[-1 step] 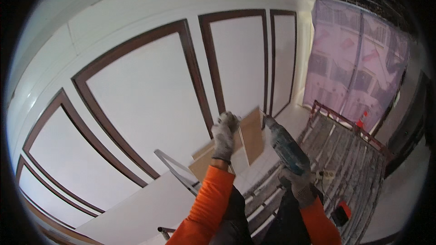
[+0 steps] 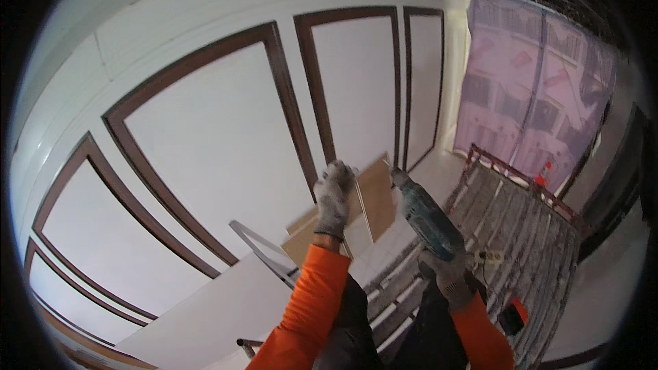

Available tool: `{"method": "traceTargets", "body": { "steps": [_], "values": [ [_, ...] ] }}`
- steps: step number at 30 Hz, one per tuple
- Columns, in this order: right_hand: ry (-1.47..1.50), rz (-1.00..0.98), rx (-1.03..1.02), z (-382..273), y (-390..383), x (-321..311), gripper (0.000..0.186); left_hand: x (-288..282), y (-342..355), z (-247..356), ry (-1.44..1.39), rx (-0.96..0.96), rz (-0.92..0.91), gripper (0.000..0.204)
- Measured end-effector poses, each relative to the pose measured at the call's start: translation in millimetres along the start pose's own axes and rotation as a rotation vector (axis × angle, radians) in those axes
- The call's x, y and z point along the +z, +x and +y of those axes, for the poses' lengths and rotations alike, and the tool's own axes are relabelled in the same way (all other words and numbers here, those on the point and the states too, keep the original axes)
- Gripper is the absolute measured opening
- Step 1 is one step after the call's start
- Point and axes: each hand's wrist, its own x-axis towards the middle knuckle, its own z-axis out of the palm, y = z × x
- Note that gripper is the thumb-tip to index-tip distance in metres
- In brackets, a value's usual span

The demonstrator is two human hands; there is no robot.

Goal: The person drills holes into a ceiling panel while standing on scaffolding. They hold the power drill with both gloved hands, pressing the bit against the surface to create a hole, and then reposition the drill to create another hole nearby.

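My left hand, in a grey glove, has its fingers curled, with whatever they hold too small to make out, in front of light-brown boards below the white framed wall panels. My right hand, also gloved, grips a teal-and-black power drill, its nose pointing up toward the boards' right edge. The drill is a short way right of my left hand; I cannot tell whether its tip touches anything.
A worn scaffold deck with a red railing spans the lower right, carrying a socket strip and a red-and-black object. A metal frame leans at the lower left. Pink sheeting hangs behind an orange cone.
The whole scene sits slightly higher and further left in the picture. My left hand has risen very slightly; the drill stays in my right hand.
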Motion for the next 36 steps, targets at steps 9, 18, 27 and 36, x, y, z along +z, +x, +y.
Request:
{"method": "traceTargets", "body": {
  "steps": [9, 18, 27, 36],
  "values": [
    [-0.196, -0.048, -0.218, 11, -7, 12, 0.063, 34, -18, 9, -0.012, -0.089, 0.03, 0.012],
    [-0.182, -0.114, -0.33, -1, -5, 18, 0.076, 39, -30, 7, 0.043, -0.094, -0.048, 0.016],
    [-0.154, -0.119, -0.376, 9, 10, 26, 0.078, 44, -21, 1, -0.008, -0.135, -0.03, 0.013],
    [-0.134, -0.09, -0.184, -26, -8, 45, 0.071, 32, -19, -16, 0.101, -0.086, 0.04, 0.02]
  ]
}}
